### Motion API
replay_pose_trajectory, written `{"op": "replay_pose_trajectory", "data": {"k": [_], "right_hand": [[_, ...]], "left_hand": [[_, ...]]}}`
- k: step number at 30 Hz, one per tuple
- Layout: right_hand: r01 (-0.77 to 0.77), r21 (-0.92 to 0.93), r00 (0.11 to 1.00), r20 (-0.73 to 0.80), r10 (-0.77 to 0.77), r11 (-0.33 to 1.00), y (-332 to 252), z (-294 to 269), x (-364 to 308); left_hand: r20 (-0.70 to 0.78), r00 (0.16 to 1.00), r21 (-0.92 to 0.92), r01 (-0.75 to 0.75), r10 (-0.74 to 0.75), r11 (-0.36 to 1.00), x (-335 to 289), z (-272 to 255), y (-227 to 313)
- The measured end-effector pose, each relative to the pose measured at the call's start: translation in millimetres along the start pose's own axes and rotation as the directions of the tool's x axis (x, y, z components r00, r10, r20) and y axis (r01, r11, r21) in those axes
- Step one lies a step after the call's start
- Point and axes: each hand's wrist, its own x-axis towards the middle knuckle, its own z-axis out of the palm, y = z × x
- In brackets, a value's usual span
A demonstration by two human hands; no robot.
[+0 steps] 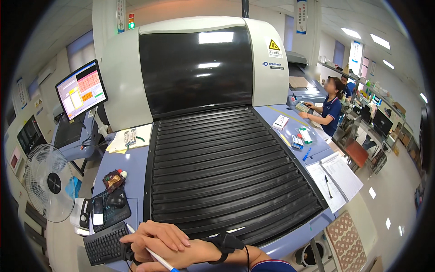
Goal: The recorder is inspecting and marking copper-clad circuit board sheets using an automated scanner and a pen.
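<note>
My right arm (pixel 213 251), with a black strap at the wrist, reaches in from the lower right. My right hand (pixel 170 257) is closed, and a slim white pen (pixel 156 257) with a blue end slants between its fingers. My left hand (pixel 161 233) lies across the back of the right one, its fingers stretched out and resting on it. The overlap hides part of the pen and some of the right fingers. Just left of both hands is a black keyboard (pixel 103 242). Behind them spreads the black ribbed bed cover (pixel 226 172) of a large machine.
At left stand a monitor (pixel 82 89), a fan (pixel 50 182), a mouse (pixel 117 198) and a phone (pixel 98 211). Along the right ledge lie small boxes (pixel 280 122), a blue marker (pixel 307 154) and an open notebook (pixel 335 179). A person (pixel 330 109) works farther right.
</note>
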Motion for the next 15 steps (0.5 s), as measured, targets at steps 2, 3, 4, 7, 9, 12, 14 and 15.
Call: {"op": "replay_pose_trajectory", "data": {"k": [2,3,4,7,9,12,14,15], "right_hand": [[-0.03,0.037,0.998,0.064,0.028,0.999,1.8,0.9,-3.3],[-0.041,0.051,0.995,0.091,0.036,0.998,3.1,1.4,-3.8],[-0.047,0.063,0.993,0.113,0.04,0.997,3.5,3.1,-5.9],[-0.052,0.073,0.992,0.12,0.043,0.996,5.2,6.8,-7.1],[-0.04,0.055,0.996,0.08,0.036,0.998,4.4,9.9,-6.5],[0.022,-0.056,0.995,-0.1,-0.027,0.998,1.1,13.8,0.6],[0.056,-0.166,0.961,-0.259,-0.098,0.985,-2.4,15.8,8.2],[0.073,-0.238,0.901,-0.401,-0.167,0.968,-4.5,16.1,10.8]], "left_hand": [[-0.107,0.989,0.32,-0.059,0.098,0.946,-3.1,4.8,2.2],[-0.165,0.982,0.351,-0.025,0.088,0.936,-3.8,6.7,4.7],[-0.073,0.997,0.326,-0.01,0.035,0.945,-1.0,5.0,7.5],[-0.07,0.998,0.368,0.033,-0.008,0.929,0.6,17.3,11.2],[-0.057,0.998,0.238,0.024,-0.011,0.971,2.8,22.4,10.1],[-0.41,0.839,0.338,-0.223,0.357,0.914,1.1,29.3,-1.4],[-0.266,0.964,0.37,0.115,-0.013,0.922,-2.7,20.1,2.3],[-0.344,0.939,0.354,0.119,0.011,0.928,-5.0,16.9,1.9]]}}
